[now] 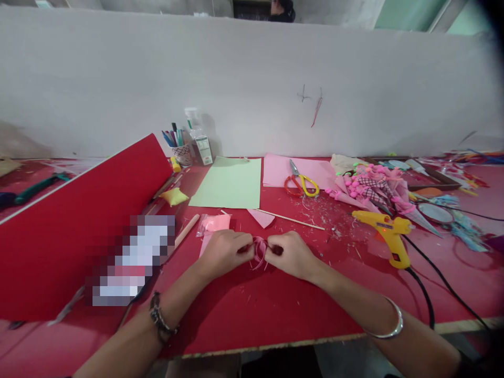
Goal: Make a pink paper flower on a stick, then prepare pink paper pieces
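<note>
My left hand (228,251) and my right hand (290,253) meet over the middle of the red table, fingers pinched. Between them is a thin pink ribbon (260,253), looped and curled, with both hands gripping it. Close behind my left hand lies a small clear bag with pink contents (216,222). A pink paper piece (262,218) and a thin wooden stick (293,219) are just beyond my fingers. My fingertips are partly hidden, so the exact hold on the ribbon is unclear.
A yellow glue gun (384,231) with black cord stands to the right, near a heap of pink paper cones (374,186). Scissors (302,181) rest on pink sheets (275,170), beside a green sheet (232,184). A large red board (90,226) leans at left, near a blurred phone-like object (134,260).
</note>
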Demonstrator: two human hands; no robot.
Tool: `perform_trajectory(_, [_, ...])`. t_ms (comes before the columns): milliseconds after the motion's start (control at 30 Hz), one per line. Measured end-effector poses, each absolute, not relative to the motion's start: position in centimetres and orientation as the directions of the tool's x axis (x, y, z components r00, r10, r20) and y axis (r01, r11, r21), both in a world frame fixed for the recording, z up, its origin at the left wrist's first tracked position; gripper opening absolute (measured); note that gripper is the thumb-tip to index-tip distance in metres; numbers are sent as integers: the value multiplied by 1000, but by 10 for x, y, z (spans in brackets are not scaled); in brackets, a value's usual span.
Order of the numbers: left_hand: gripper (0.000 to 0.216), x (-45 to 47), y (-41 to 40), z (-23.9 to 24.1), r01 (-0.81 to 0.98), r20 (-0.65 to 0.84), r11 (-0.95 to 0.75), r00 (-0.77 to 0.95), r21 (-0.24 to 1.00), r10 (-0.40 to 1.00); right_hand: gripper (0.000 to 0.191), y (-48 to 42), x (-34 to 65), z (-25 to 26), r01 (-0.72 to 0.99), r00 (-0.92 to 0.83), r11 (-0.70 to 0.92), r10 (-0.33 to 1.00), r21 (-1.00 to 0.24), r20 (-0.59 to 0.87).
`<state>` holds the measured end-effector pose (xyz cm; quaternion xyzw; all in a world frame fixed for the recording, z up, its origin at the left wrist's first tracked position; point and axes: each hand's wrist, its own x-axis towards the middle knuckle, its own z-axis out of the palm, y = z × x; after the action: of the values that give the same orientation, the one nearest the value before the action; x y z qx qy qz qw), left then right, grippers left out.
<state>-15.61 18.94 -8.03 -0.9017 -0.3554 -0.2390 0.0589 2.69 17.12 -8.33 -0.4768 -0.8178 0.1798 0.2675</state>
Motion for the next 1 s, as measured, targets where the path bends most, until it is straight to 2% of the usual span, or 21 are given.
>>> perform_trajectory(367, [21,-155,189,-80,649,499,-760,652,21,570,20,171,27,-82,670,-385,472,881,-573,275])
perform_trajectory(667, [23,-155,188,-78,639,490,-768,657,42,573,20,171,27,-81,680,-364,474,881,-560,303])
perform_trajectory(833, [18,-156,189,-76,647,506,-756,622,98,597,18,171,29,-80,707,-362,502,862,-499,354])
perform_trajectory(1000, [11,-159,188,-69,635,587,-750,539,188,604,16,171,33,-76,742,-400,570,799,-353,449])
